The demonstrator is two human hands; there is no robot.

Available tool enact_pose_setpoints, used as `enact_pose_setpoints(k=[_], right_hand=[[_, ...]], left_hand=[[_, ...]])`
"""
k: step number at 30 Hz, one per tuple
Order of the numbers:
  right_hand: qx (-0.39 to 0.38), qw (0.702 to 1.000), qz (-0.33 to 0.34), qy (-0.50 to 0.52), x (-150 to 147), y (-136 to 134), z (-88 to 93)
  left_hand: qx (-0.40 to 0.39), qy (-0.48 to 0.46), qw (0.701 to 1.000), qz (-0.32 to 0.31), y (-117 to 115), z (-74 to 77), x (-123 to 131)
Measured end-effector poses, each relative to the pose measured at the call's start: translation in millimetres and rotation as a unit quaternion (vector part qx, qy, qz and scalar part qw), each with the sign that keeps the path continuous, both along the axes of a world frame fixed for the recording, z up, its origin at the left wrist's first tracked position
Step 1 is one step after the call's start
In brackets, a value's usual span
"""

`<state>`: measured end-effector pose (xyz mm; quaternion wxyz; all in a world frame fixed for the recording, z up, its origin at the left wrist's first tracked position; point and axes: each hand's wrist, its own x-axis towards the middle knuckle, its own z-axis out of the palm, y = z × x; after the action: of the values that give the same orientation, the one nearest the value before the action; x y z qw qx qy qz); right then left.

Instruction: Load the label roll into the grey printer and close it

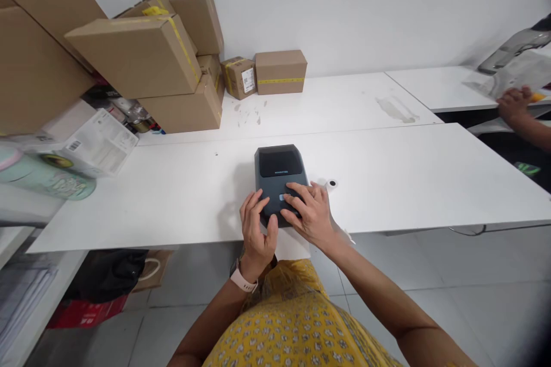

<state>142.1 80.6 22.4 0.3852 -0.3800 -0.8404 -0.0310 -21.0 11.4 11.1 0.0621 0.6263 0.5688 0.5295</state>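
A small dark grey label printer (279,175) sits near the front edge of a white table (387,183). My left hand (257,229) rests on its front left corner, fingers spread over the lid. My right hand (309,212) lies flat on its front right part, fingers stretched across the top near a small blue button. A white label (291,243) hangs from the printer's front, between my wrists. A small white paper roll (332,184) lies just right of the printer, close to my right hand.
Several cardboard boxes (142,57) are stacked at the back left, with packets and a green cylinder (43,178) in front of them. Two small boxes (279,71) stand by the wall. Another person's hand (514,104) holds a grey bag on the far right table.
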Motion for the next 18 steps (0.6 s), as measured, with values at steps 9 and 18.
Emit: enact_pose_setpoints(k=[9, 18], right_hand=[[-0.099, 0.988, 0.037, 0.109, 4.8, -10.9, -14.8], [-0.296, 0.874, -0.019, 0.384, -6.7, -40.5, -48.0]], left_hand=[[-0.167, -0.248, 0.953, -0.057, -16.6, -14.6, 10.1], [-0.196, -0.301, 0.932, -0.058, -10.0, -19.7, 9.6]])
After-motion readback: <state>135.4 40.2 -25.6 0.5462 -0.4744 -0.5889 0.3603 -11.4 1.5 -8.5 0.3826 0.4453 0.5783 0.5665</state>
